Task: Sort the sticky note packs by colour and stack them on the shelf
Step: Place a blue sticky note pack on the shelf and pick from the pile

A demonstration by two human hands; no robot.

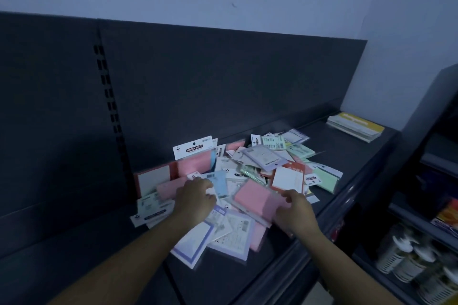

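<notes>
A loose heap of sticky note packs (250,171) in pink, green, blue, purple and white covers the dark shelf (347,156). My right hand (295,210) grips the near edge of a pink pack (255,197) lying on top of the heap. My left hand (195,199) rests on the heap's left side, its fingers curled over a white pack beside a light blue pack (220,183). A pink pack with a white "STICKY NOTE" header (195,156) leans upright against the back panel.
A stack of yellow and white booklets (354,126) lies at the shelf's far right end. The shelf has a raised front lip (329,213). To the right stands another shelving unit with white bottles (409,257) and colourful packets (448,215). Bare shelf lies to the left.
</notes>
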